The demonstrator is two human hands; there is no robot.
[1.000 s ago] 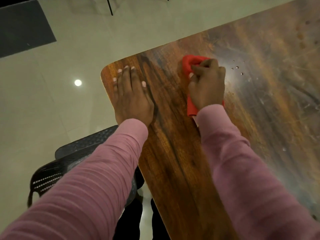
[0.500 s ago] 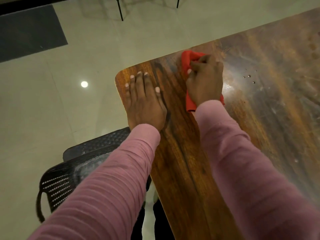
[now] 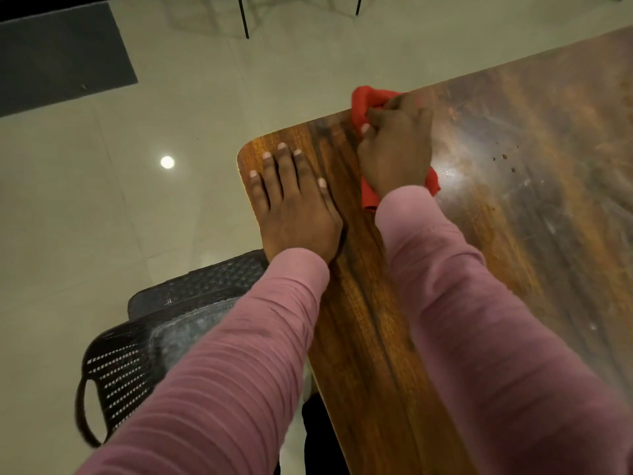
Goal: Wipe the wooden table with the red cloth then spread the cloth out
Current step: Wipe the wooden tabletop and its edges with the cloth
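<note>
The red cloth [image 3: 368, 101] lies bunched on the wooden table [image 3: 513, 200], its far end poking past the table's far edge. My right hand [image 3: 397, 149] grips the cloth with curled fingers and covers most of it. A red fold shows below the wrist. My left hand [image 3: 294, 200] rests flat on the table's near-left corner, fingers straight, holding nothing. Both arms wear pink sleeves.
A black perforated chair [image 3: 144, 344] stands beside the table's left edge under my left arm. A pale tiled floor [image 3: 102, 200] with a dark mat [image 3: 58, 53] lies beyond. Small crumbs or drops [image 3: 503, 157] dot the table right of the cloth.
My right hand has pushed the cloth away from me to the table's far edge. My left hand has stayed flat on the corner.
</note>
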